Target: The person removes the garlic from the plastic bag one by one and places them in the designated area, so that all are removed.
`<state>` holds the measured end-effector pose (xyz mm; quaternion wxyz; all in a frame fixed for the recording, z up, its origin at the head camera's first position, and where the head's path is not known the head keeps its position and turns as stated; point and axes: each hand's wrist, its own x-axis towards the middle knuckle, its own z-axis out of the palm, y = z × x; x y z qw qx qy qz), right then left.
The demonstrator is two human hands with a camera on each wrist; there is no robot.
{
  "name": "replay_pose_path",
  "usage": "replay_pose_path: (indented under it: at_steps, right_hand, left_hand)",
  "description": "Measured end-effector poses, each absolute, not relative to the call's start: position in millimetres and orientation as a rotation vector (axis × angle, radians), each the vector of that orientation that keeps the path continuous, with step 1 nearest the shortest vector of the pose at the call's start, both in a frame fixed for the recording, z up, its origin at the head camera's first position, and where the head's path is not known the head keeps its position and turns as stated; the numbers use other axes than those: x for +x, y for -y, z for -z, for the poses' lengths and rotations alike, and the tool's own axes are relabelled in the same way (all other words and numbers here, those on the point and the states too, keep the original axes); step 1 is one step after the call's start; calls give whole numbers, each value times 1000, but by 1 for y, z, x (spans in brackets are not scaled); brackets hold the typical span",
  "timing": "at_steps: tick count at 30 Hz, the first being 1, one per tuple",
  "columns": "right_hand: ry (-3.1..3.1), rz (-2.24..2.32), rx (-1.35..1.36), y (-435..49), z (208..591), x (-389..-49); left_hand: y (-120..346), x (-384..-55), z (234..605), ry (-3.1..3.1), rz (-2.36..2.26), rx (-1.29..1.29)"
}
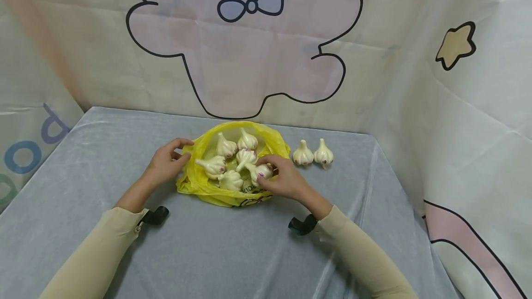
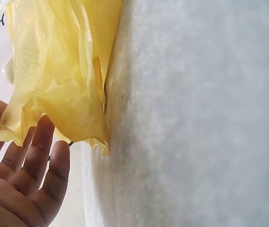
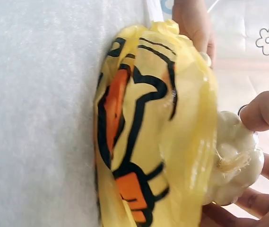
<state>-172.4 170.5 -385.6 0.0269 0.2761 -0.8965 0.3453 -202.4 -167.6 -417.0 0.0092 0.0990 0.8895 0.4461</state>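
A yellow plastic bag [image 1: 195, 181] lies with its mouth spread wide, several white garlic bulbs [image 1: 226, 146] inside. At its left rim, my left hand [image 1: 164, 163] holds the edge of the plastic between thumb and fingers. The left wrist view shows the bag's crumpled edge [image 2: 73, 113] against these fingers, partly covering them. Over the right side of the opening, my right hand [image 1: 284, 178] grips one garlic bulb [image 3: 236, 163] between thumb and fingers. That bulb's root end faces the right wrist camera, beside the bag's printed side [image 3: 143, 109].
Two more garlic bulbs [image 1: 303, 153] stand upright on the grey cloth-covered table [image 1: 224, 253], right of the bag. A printed curtain [image 1: 266, 73] hangs behind the table and along its sides. Dark wrist cameras [image 1: 155, 216] sit beneath both wrists.
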Motion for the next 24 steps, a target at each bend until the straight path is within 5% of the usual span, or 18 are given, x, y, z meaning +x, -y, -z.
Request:
replay_pose_path:
  at_steps: [24]
  right_hand:
    - [2529, -1201, 542, -220, 352, -156]
  left_hand:
    - [167, -205, 418, -2773, -1372, 295]
